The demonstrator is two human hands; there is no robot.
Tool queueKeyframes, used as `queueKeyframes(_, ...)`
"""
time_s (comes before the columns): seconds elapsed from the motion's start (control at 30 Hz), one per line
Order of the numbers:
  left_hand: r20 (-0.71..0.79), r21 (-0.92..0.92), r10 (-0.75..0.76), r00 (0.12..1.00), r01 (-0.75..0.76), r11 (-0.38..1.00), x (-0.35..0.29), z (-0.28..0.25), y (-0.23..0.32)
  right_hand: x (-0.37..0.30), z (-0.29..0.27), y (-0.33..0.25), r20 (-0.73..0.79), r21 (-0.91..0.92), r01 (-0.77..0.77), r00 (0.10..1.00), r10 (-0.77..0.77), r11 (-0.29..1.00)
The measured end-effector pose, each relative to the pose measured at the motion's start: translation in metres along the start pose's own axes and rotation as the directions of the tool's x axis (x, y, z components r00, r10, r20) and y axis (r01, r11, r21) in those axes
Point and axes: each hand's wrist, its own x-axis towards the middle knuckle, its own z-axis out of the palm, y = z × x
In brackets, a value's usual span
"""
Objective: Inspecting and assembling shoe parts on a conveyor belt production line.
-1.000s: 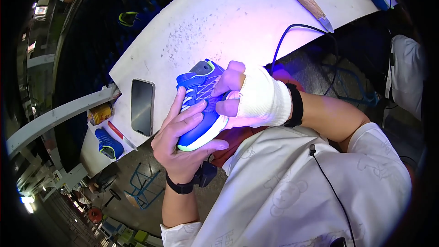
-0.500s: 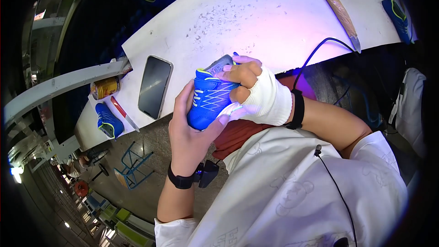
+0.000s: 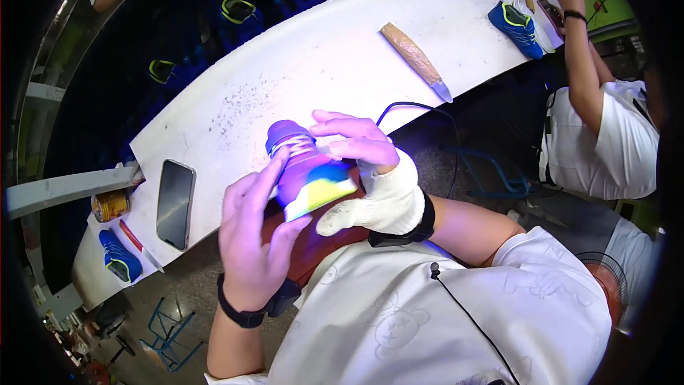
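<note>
Since half a second ago the shoe (image 3: 308, 171) has turned in the person's grip: its blue laced top faced up then, and now the pale sole edge and yellow heel show under violet light. The left hand (image 3: 253, 239) cups the shoe from below, fingers closed around its side. The right hand (image 3: 360, 153), in a white fingerless work glove, clamps the shoe from above, bare fingers spread over the toe. The shoe sits between both hands, just in front of the white workbench (image 3: 299, 64).

To do this check well, I would judge that a slow turn with a firm two-handed hold lets the light reach every seam.

On the workbench, left of the shoe, a dark phone (image 3: 175, 203) lies flat. Beyond it sits a small yellow tin (image 3: 110, 205); its contents cannot be seen. Farther left lies another blue shoe (image 3: 117, 255). Far right on the workbench lies a wooden-handled knife (image 3: 415, 59).
</note>
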Motion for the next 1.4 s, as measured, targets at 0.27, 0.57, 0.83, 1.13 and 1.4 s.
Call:
queueKeyframes(0.27, -0.343, -0.17, 0.067, 0.937, -0.132, 0.976, -0.023, 0.076, -0.042, 0.014, -0.017, -0.015, 0.364, -0.109, -0.014, 0.93, 0.053, 0.994)
queueKeyframes(0.57, -0.624, -0.291, 0.06, 0.779, -0.303, 0.907, -0.013, 0.092, -0.028, 0.026, 0.0, -0.019, 0.335, -0.118, -0.1, 0.933, 0.134, 0.988)
queueKeyframes(0.83, -0.451, -0.555, -0.15, 0.88, -0.144, 0.82, 0.009, 0.082, -0.029, 0.028, -0.018, -0.013, 0.285, -0.047, -0.063, 0.956, 0.074, 0.997)
queueKeyframes(1.13, -0.256, -0.356, -0.224, 0.94, 0.123, 0.926, -0.01, 0.063, -0.053, 0.058, -0.065, -0.038, 0.325, -0.647, -0.4, 0.626, 0.709, 0.649)
queueKeyframes(1.4, -0.149, 0.141, 0.048, 0.988, -0.026, 0.99, -0.019, -0.068, -0.02, 0.006, 0.024, 0.024, 0.117, -0.058, -0.745, 0.656, 0.746, 0.664)
